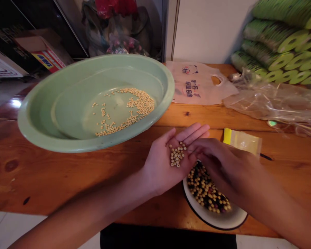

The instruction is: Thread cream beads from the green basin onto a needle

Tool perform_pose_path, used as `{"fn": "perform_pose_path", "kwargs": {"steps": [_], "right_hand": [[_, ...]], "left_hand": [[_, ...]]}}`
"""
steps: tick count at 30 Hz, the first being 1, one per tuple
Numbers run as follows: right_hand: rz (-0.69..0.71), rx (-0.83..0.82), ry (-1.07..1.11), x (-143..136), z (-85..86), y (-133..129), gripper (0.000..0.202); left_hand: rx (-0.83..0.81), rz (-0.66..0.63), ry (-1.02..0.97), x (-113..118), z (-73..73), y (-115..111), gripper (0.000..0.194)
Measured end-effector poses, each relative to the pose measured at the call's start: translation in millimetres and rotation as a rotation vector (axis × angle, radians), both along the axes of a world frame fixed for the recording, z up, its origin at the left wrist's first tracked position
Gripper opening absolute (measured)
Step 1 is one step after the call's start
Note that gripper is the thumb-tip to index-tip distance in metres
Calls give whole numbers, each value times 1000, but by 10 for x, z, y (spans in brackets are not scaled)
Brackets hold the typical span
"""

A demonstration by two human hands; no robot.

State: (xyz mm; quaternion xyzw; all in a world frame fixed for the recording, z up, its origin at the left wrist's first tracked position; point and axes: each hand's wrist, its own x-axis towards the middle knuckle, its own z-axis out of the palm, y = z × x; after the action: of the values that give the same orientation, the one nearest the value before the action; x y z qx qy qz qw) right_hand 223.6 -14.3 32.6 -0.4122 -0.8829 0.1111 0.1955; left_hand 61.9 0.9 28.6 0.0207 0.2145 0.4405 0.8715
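Note:
My left hand [158, 166] is held palm up, fingers stretched out, with a small heap of pale wooden beads [176, 157] resting in the palm. Close against its fingers, my right hand [225, 162] is closed in a pinch on a thin needle-like wire [191, 150], whose tip points at the beads. The right fingertips are partly hidden. Below both hands stands a white bowl [223, 221] with a dark rim, holding yellowish, black and some reddish beads. To the left, a large green basin [93, 143] contains many small pale beads, gathered mostly toward its right side.
A wooden table [93, 176] carries everything. Behind my hands lie a printed plastic bag [199, 83], a small yellow-topped packet [245, 141] and crumpled clear plastic [277, 103]. Green wrapped rolls [282, 52] are stacked at back right. A cardboard box [41, 48] stands beyond the basin.

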Motion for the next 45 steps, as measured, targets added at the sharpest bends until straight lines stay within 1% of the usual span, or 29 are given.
{"fn": "perform_pose_path", "kwargs": {"steps": [2, 5, 7, 9, 11, 12, 14, 16, 18, 20, 22, 23, 25, 28, 31, 33, 34, 36, 38, 39, 41, 42, 45], "right_hand": [[-44, -157, 183, 0, 16, 37, 21], [-80, -495, 547, 15, 36, 132, 23], [-57, -728, 747, 42, 28, 207, 29], [-10, -921, 883, 75, 0, 273, 34], [56, -1047, 987, 107, -36, 318, 38], [97, -1085, 1021, 123, -51, 332, 36], [192, -1116, 1049, 155, -59, 341, 25], [280, -1109, 1027, 191, -27, 331, 12], [351, -1119, 901, 227, 44, 312, 8], [402, -1132, 654, 254, 135, 294, 8], [445, -1111, 402, 269, 218, 284, 13], [464, -1088, 316, 272, 250, 282, 14], [493, -1031, 231, 278, 289, 287, 14], [473, -949, 228, 282, 296, 302, 13], [436, -914, 275, 266, 262, 296, 15], [357, -866, 362, 231, 227, 272, 15], [302, -816, 415, 207, 206, 256, 14], [175, -643, 469, 149, 160, 221, 12], [75, -392, 420, 93, 111, 191, 7], [49, -257, 374, 69, 87, 179, 8], [48, -20, 296, 33, 43, 162, 11], [67, 70, 268, 21, 25, 154, 12], [108, 256, 162, 7, -11, 135, 12]], "left_hand": [[-35, 19, 0, 15, -4, 5, 45], [-98, 61, -15, 34, -26, 12, 41], [-138, 88, -22, 43, -38, 18, 37], [-163, 105, -29, 51, -39, 22, 34], [-163, 110, -40, 58, -30, 23, 34], [-157, 108, -45, 61, -23, 21, 35], [-139, 101, -41, 63, -10, 16, 39], [-117, 96, -28, 57, -3, 12, 43], [-95, 87, -23, 45, -5, 9, 45], [-69, 65, -25, 26, -14, 7, 46], [-50, 39, -23, 9, -21, 4, 46], [-43, 32, -19, 3, -23, 2, 47], [-33, 34, -11, -3, -19, -2, 47], [-53, 44, 15, 4, 3, -1, 47], [-68, 40, 21, 21, 24, 4, 48], [-77, 45, 13, 32, 28, 5, 48], [-85, 50, 12, 36, 25, 3, 48], [-93, 57, 16, 41, 14, -3, 48], [-75, 49, 17, 38, -4, -11, 48], [-59, 43, 13, 35, -12, -14, 48], [-31, 33, 2, 28, -24, -18, 48], [-22, 32, -5, 25, -27, -19, 48], [-24, 18, -16, 22, -21, -18, 48]]}}
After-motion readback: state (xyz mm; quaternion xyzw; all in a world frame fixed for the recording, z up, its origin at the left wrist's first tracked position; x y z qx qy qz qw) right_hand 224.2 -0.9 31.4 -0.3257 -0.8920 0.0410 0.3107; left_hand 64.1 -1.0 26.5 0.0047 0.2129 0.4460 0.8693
